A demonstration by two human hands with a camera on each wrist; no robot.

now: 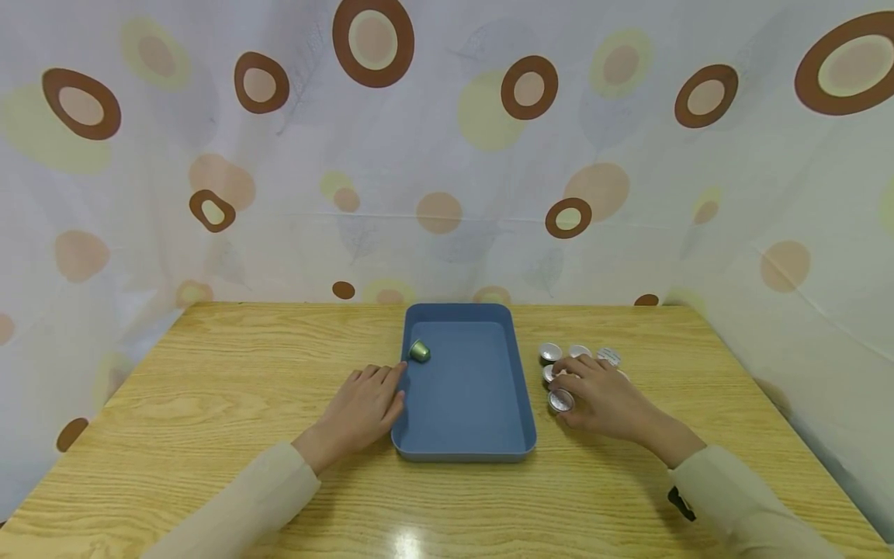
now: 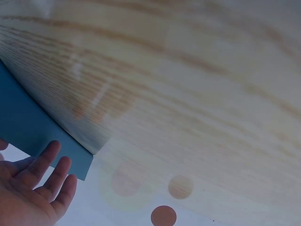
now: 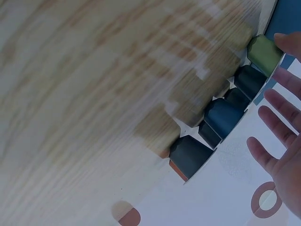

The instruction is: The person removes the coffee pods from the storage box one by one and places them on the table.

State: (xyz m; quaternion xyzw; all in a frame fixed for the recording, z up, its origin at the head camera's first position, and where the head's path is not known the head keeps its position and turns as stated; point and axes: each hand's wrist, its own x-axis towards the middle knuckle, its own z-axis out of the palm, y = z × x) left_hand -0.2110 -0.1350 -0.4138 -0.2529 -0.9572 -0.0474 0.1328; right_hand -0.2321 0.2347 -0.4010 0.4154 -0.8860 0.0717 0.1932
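A green coffee capsule [image 1: 561, 401], foil side up, stands to the right of the blue tray [image 1: 464, 396]. My right hand [image 1: 601, 396] pinches it between thumb and index finger; the other fingers are spread in the right wrist view. Just beyond are several more capsules [image 1: 550, 352], partly hidden by the hand, among them a dark blue capsule [image 3: 225, 115] and a black capsule [image 3: 190, 153]. My left hand [image 1: 363, 407] rests at the tray's left side with relaxed fingers, fingertips right at the rim. Inside the tray, another green capsule [image 1: 420, 352] lies on its side near the left wall.
The wooden table [image 1: 244, 388] carries everything. Behind it hangs a white curtain [image 1: 447, 155] with brown, peach and yellow spots, and it runs along the right side too. A dark band [image 1: 681, 504] shows under the right sleeve.
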